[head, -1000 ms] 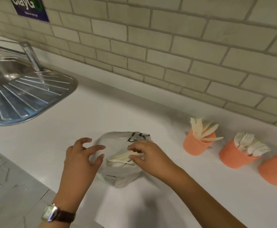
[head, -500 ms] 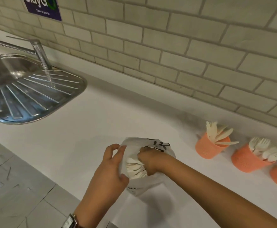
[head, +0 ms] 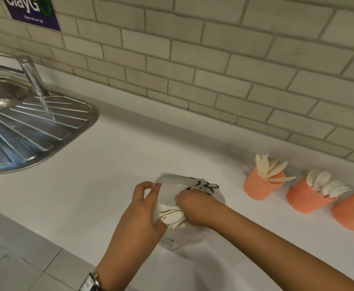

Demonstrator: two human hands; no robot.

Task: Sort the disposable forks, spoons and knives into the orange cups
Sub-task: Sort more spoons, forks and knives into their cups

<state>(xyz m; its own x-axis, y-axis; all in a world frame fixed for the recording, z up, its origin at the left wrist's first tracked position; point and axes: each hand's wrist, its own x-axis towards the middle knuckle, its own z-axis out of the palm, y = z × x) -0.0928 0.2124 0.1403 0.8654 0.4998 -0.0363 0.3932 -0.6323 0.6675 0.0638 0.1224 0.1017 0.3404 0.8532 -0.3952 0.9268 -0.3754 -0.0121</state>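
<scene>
Closest to the wearer, at the counter's front edge, the left hand, a wristwatch below it, pinches the rim of a white plastic bag between thumb and fingers and holds the mouth open. Opposite, the right hand is sunk into the bag from the right, forearm low over the countertop, wrist bent down. Its fingers curl over the white cutlery lying inside. The fingertips are hidden, so the grasp looks closed on several pieces, but how many and of what kind I cannot tell. Those pieces seem to lie crosswise, long axes running left to right.

The coming move turns on this: the orange cups stand in a row to the right of the bag, on the right hand's side and well apart from the left hand. The first cup holds knife-like blades, the middle cup holds forks, and the third cup is cut off by the frame edge. Far left, a steel drainboard and a tap sit below the tiled wall.
</scene>
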